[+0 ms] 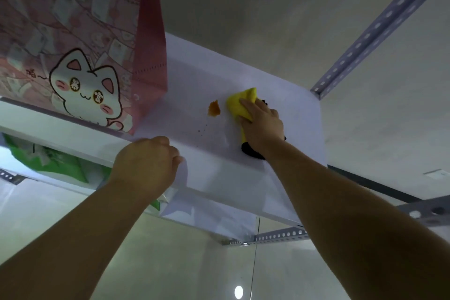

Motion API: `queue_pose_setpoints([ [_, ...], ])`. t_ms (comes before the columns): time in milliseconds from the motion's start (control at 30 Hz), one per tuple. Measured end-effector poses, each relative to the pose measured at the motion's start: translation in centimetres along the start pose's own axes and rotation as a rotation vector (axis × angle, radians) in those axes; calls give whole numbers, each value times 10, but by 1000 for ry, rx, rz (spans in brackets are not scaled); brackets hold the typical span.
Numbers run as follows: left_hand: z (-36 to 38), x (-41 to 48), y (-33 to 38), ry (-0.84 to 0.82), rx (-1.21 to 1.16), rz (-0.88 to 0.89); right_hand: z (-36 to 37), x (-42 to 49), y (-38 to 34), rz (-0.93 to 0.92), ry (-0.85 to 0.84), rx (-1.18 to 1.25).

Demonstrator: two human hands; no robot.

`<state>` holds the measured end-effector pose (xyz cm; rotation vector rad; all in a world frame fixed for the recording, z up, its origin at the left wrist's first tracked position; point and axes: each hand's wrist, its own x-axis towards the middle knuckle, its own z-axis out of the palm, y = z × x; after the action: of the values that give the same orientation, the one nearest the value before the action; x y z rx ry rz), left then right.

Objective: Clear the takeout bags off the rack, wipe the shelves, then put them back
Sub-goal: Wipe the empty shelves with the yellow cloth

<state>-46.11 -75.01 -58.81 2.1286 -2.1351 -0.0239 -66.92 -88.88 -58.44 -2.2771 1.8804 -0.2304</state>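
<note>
Wiping looks under way, not finished. At centre the right hand (263, 124) presses a cloth (239, 102) flat-fingered on the shelf (280, 173), beside an orange stain (213, 108). The left hand (146, 163) grips the shelf's front edge. A pink bag (80, 44) stands on it upper left, with a green bag (56, 161) below, so clearing seems incomplete.

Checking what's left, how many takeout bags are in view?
2: the pink cat bag on the shelf at left, the green bag below it. White paper in the left hand may be a third.
</note>
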Motion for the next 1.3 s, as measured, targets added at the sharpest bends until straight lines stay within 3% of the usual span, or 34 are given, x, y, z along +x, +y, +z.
queue_pose_setpoints([
  [300, -1, -1, 0, 37, -92, -21, 8, -140, -4, -196, 136, 52],
  [500, -3, -1, 0, 24, -114, -23, -1, -41, 9, 102, 40, -6],
  [600, -4, -1, 0, 18, -106, -24, -1, -32, 1, 137, 50, -1],
  [767, -4, -3, 0, 55, -176, -5, 5, -115, -9, -282, 101, 39],
  [833, -5, -5, -2, 48, -169, 7, 8, -125, -3, -305, 125, 73],
  [1067, -12, -14, -7, 26, -228, 61, 9, -4, -7, 95, 91, 44],
  [1200, -12, -17, -8, 101, -234, 89, 12, 63, -30, 97, -20, -7],
  [1300, -8, -18, -9, 124, -256, 95, 16, 57, -43, -36, -4, -10],
])
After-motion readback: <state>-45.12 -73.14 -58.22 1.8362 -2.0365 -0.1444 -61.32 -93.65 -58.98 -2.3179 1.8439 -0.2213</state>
